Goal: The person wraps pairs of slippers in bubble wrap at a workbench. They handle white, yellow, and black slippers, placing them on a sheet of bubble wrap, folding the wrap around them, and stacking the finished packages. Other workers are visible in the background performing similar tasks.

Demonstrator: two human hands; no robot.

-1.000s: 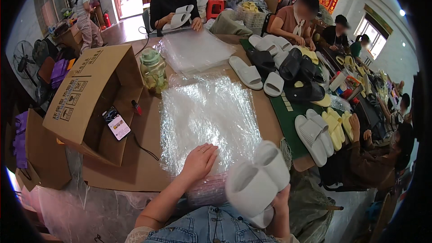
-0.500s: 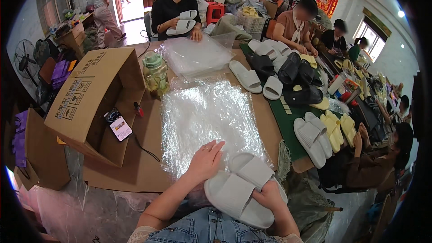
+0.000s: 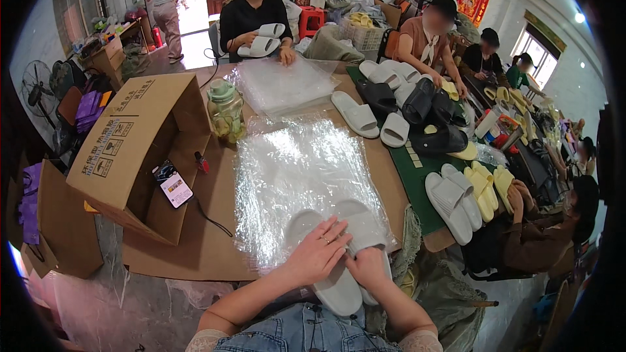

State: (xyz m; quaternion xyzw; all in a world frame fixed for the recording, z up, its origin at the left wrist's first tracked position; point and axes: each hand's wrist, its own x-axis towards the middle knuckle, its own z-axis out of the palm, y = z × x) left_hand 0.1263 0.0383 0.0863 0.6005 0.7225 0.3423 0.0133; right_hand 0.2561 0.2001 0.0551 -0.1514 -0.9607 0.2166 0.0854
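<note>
A pair of pale grey slide slippers (image 3: 338, 287) is held side by side over the near edge of the stack of clear plastic bags (image 3: 303, 179). Their toe ends reach onto the shiny film and look hazy; I cannot tell whether film covers them. Across the left slipper's strap lies my left hand (image 3: 318, 252), its fingers stretched out. My right hand (image 3: 367, 267) grips the right slipper close to its strap, and its fingertips are hidden.
A cardboard box (image 3: 124, 150) lies open on its side at left, with a phone (image 3: 173, 184) inside. Behind the bags stands a glass jar (image 3: 225, 112). Several slippers cover the green mat (image 3: 417, 199) at right. Co-workers sit around; one holds grey slippers (image 3: 262, 42).
The slippers have moved left and forward onto the film, turning more upright in view. My left hand has come down onto them. My right hand has shifted left with them.
</note>
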